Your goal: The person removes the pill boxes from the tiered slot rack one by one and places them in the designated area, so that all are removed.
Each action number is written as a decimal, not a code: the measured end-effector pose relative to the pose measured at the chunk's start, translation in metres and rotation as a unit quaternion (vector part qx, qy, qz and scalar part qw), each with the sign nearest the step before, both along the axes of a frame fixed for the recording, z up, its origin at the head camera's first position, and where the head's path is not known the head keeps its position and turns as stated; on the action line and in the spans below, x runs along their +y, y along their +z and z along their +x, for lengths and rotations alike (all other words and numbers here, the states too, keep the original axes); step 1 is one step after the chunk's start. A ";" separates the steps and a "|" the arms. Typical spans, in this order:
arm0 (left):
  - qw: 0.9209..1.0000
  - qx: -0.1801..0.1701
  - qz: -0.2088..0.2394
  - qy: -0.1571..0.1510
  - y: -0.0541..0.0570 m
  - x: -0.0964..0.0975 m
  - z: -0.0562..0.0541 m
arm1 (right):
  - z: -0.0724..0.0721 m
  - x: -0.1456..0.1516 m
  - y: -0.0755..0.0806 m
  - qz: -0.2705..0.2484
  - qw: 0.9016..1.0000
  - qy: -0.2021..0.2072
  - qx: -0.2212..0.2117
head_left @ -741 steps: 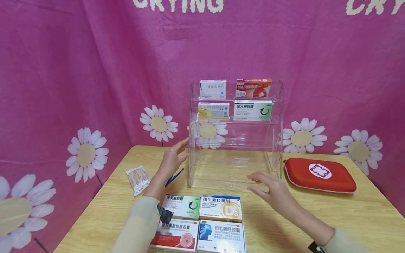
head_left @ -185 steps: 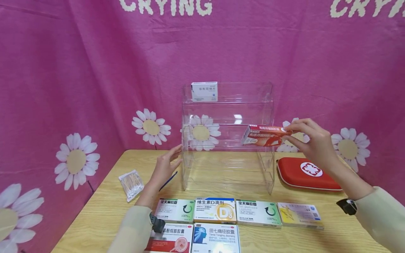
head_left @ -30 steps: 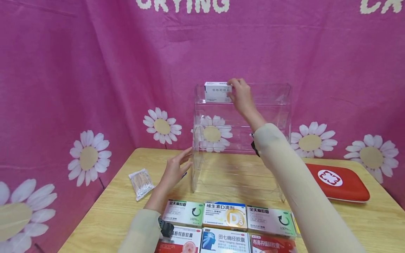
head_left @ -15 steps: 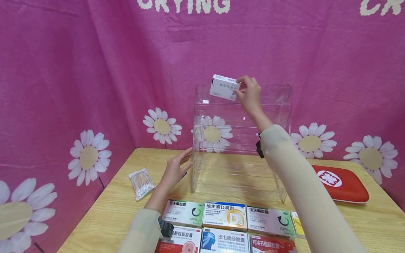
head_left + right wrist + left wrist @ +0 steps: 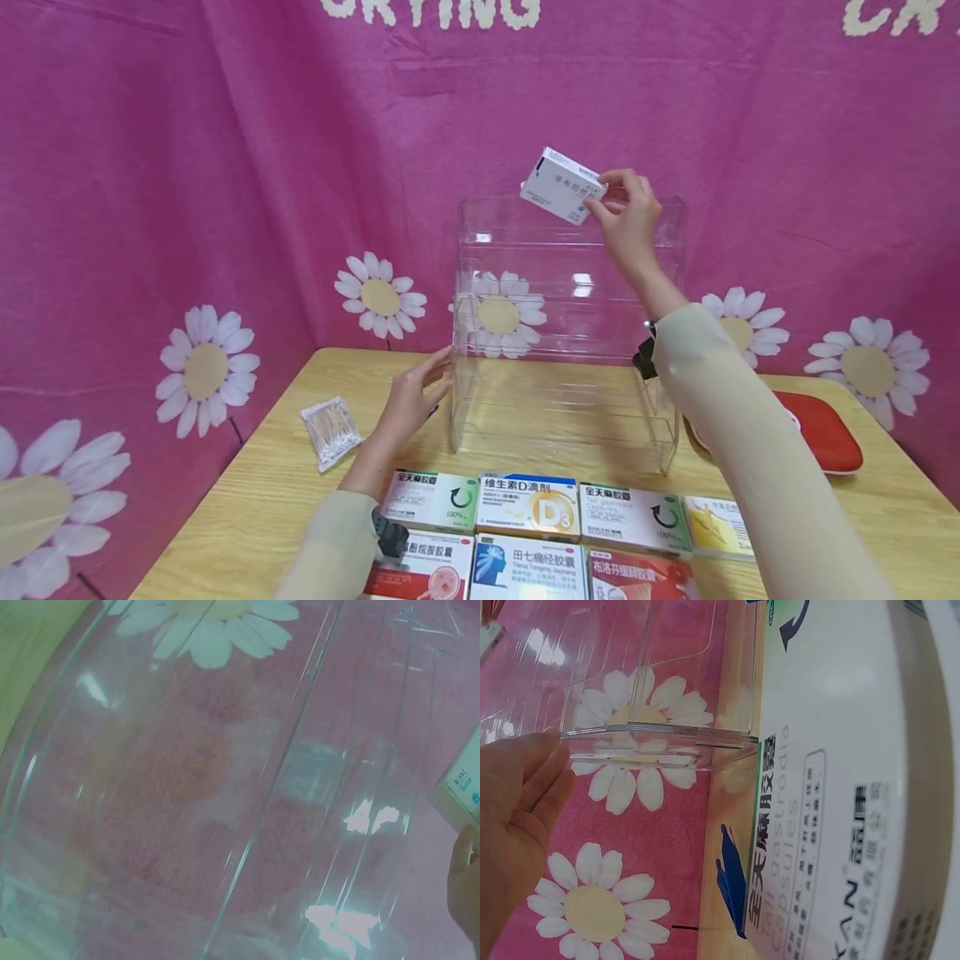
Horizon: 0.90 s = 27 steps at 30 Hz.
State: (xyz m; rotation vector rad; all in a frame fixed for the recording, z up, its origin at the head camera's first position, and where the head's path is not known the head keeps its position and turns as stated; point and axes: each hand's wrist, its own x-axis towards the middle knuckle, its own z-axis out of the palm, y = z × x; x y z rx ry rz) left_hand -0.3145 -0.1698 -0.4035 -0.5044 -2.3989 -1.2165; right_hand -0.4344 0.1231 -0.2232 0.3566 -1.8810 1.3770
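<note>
My right hand [image 5: 630, 218] pinches a white medicine box [image 5: 558, 187] by its right end, between thumb and fingers. The box is tilted, raised above the top tier of a clear tiered display rack [image 5: 555, 337], and no box stands on the rack. In the right wrist view, only a corner of the white medicine box [image 5: 465, 784] shows at the right edge. My left hand [image 5: 408, 400] has its fingers extended against the rack's left side. The left wrist view shows these fingertips right at the edge of the clear panel [image 5: 660, 735].
Several medicine boxes lie in two rows in front, among them a vitamin D box [image 5: 528, 506], a red box [image 5: 641, 575] and a yellow box [image 5: 716, 527]. Cotton swabs [image 5: 330, 432] lie left, a red case [image 5: 832, 437] right, partly behind my sleeve. Blue tweezers-like thing [image 5: 731, 881] lies beside the rack.
Earlier four boxes stood on the rack; the red, yellow and one green-white box now lie on the table. My right hand has lifted the white medicine box off the top tier, up and rightward.
</note>
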 end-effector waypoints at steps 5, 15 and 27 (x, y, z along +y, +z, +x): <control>1.000 0.003 0.002 -0.001 0.000 0.001 0.000 | 0.017 0.018 -0.002 -0.010 1.000 0.010 -0.002; 1.000 -0.003 -0.004 0.003 0.002 0.002 0.000 | 0.053 0.061 -0.020 -0.002 0.999 0.048 0.000; 0.999 -0.031 -0.003 0.007 0.003 0.003 0.003 | 0.099 0.111 -0.057 0.061 0.997 0.042 -0.012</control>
